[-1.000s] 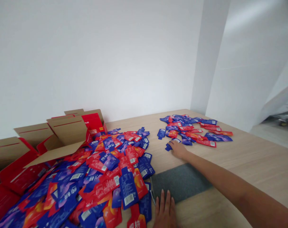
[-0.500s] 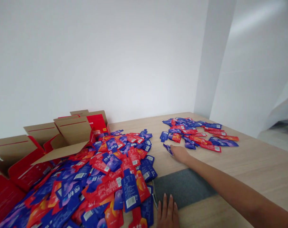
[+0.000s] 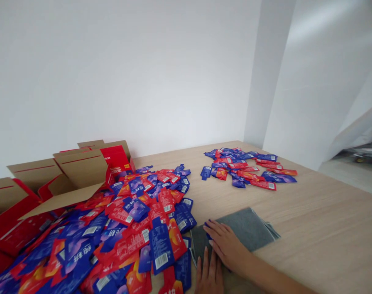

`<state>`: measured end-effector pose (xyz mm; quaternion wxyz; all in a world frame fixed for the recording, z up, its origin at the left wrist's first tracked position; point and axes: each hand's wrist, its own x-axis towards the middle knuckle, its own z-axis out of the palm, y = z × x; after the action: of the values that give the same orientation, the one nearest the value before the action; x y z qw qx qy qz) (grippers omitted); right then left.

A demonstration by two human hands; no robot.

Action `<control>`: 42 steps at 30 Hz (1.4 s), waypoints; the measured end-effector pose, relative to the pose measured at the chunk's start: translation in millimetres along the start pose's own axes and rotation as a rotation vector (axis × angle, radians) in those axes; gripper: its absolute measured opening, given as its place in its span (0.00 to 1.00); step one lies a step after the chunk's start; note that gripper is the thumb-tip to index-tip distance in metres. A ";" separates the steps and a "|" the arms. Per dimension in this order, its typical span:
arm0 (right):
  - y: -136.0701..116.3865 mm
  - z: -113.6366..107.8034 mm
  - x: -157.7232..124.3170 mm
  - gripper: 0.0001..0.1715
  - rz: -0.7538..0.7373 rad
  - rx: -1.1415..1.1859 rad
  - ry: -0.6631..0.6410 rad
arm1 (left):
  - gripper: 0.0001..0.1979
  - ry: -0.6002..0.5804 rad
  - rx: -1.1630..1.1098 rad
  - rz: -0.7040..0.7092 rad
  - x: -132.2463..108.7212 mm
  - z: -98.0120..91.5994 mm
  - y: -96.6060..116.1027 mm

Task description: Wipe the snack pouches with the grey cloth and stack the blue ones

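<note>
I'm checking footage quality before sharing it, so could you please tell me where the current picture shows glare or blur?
Head view: a pale glare streak crosses the white surface at upper right; head view: small print on the pouches is too soft to read; head view: the clutter beyond the table looks blurred.

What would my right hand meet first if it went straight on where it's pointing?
Your right hand would likely meet the blue pouches at the right edge of the pile, past the grey sheet, though depth is unclear.
</note>
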<state>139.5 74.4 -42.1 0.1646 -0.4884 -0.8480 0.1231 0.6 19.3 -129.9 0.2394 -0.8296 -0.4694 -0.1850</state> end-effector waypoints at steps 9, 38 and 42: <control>58.0 -5.4 -2.0 0.27 0.146 -0.149 0.038 | 0.12 0.105 -0.053 -0.069 5.8 -6.6 2.5; 76.7 -33.5 -27.6 0.30 0.367 -0.016 0.186 | 0.22 0.075 -0.093 0.040 -11.7 32.8 0.2; 46.7 -55.3 -18.0 0.26 0.324 0.288 0.149 | 0.20 -0.024 -0.086 0.046 -9.2 22.2 0.5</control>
<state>206.8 84.4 -11.6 0.2730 -0.5975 -0.7176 0.2314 -1.7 25.4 -153.0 0.2019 -0.8518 -0.4446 -0.1896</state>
